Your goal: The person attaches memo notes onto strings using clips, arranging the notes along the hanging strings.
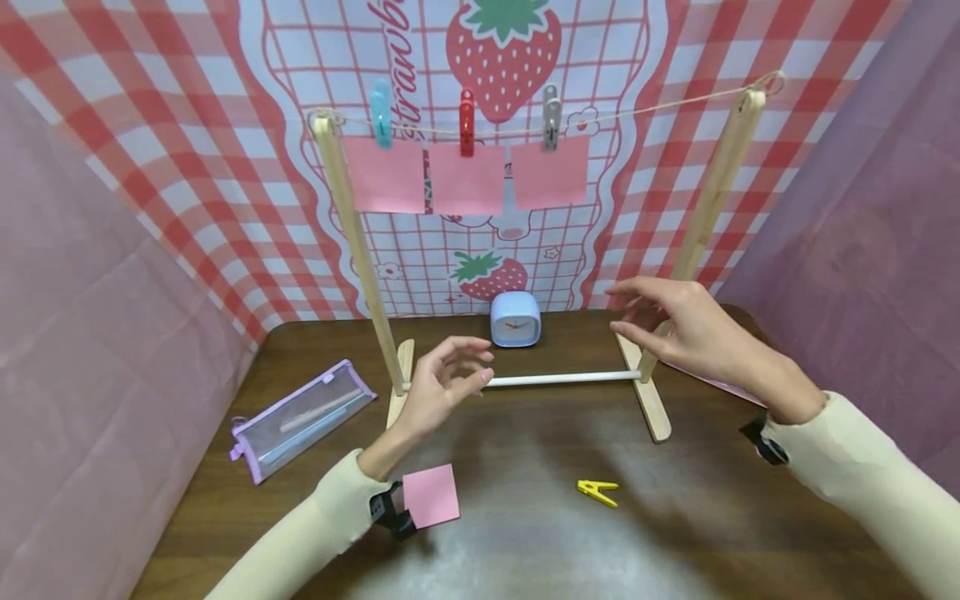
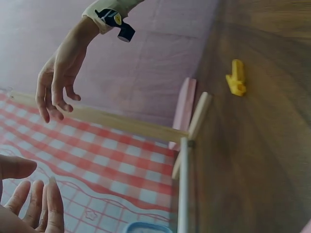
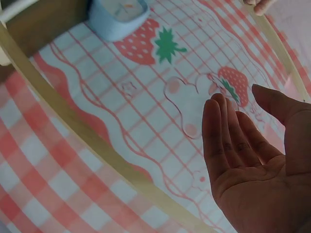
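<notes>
Three pink paper squares [image 1: 467, 181] hang in a row from a string tied between two wooden posts. A light blue clothespin [image 1: 381, 115], a red clothespin [image 1: 467, 123] and a grey clothespin [image 1: 551, 118] clip them to the string. My left hand [image 1: 450, 375] hovers in front of the white crossbar [image 1: 566, 378], fingers loosely bent and holding nothing. In front of the right post [image 1: 712, 200], my right hand [image 1: 682, 325] is raised, also holding nothing. A yellow clothespin [image 1: 597, 492] lies on the table. Near my left wrist lies a pink sticky-note pad [image 1: 431, 497].
A mesh pencil pouch [image 1: 303, 421] with a purple edge lies left of the stand. At the back stands a small blue clock [image 1: 515, 319]. A pink flat item [image 2: 183, 109] lies behind the stand's right foot [image 1: 645, 387]. Checked cloth [image 1: 202, 150] covers the wall.
</notes>
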Action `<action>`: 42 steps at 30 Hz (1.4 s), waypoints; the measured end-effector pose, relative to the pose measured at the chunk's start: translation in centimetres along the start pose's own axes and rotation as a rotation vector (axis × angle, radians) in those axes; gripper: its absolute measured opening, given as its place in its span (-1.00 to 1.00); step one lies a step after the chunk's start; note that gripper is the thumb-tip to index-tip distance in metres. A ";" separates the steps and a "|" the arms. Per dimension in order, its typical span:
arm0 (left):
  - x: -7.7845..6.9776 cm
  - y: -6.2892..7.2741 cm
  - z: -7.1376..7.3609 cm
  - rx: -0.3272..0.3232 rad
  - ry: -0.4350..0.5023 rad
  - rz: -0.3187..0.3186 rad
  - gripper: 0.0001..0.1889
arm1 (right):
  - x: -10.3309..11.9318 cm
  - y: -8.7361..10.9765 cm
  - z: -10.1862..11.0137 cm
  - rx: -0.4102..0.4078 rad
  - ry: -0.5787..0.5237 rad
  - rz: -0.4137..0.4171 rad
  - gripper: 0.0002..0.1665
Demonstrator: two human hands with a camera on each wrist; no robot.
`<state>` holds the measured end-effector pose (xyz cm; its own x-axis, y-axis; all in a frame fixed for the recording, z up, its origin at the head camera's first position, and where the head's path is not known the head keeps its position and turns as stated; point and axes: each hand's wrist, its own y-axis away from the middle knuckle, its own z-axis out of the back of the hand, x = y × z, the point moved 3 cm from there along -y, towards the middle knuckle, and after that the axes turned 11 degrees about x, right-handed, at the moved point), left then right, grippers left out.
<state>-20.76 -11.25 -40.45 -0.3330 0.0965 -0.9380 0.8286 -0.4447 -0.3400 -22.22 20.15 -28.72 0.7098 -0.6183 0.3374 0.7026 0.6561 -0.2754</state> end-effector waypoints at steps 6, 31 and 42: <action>1.0 1.9 0.2 0.039 -0.031 0.054 -0.54 | -0.7 1.7 -2.3 0.035 -0.030 0.007 -0.56; 3.9 8.0 2.1 0.059 -0.275 0.262 -0.45 | -2.9 7.4 -11.6 0.147 -0.223 -0.014 -0.60; 4.9 9.4 2.8 0.259 -0.501 0.241 -0.42 | -3.3 9.2 -15.3 0.282 -0.268 -0.017 -0.51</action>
<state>-15.89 -17.44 -47.99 -0.3728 -0.4360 -0.8191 0.7917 -0.6098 -0.0357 -17.31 21.55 -46.16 0.6333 -0.5202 0.5730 0.6461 0.7629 -0.0215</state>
